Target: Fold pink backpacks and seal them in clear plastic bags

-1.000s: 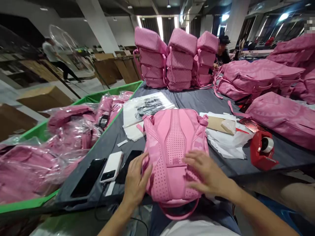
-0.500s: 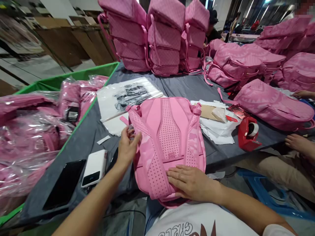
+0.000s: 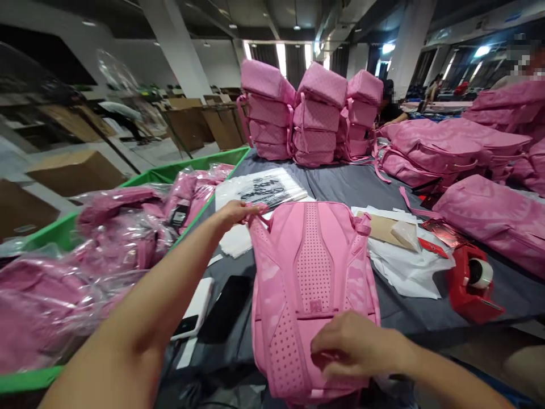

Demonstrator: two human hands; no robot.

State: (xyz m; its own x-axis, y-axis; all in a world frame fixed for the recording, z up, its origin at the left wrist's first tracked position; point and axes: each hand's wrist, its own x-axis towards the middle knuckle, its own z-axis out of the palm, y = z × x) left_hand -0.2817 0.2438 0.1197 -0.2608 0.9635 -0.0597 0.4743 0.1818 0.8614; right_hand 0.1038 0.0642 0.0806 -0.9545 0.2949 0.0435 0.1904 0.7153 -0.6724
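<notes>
A pink backpack (image 3: pixel 315 261) lies in front of me with its back panel and two padded shoulder straps facing up. My left hand (image 3: pixel 243 211) is closed on the upper end of the left shoulder strap (image 3: pixel 275 284), beside the bag's top corner. Over the lower part of the back panel is my right hand (image 3: pixel 353 343). Its fingers are curled downward and blurred, and whether they grip the bag is hidden.
Left stands a green-rimmed bin (image 3: pixel 46 378) of plastic-wrapped pink bags. A phone (image 3: pixel 225 309) and white power bank (image 3: pixel 198 307) lie beside the backpack. Right are papers (image 3: pixel 409 272), a red tape dispenser (image 3: pixel 464 289) and more backpacks (image 3: pixel 489 216). Stacked pink bags (image 3: pixel 317 133) stand behind.
My left hand has gone from the bag's left side up to the strap's top and closed on it. My right hand has lifted from lying flat to curled fingers. The view has tilted up.
</notes>
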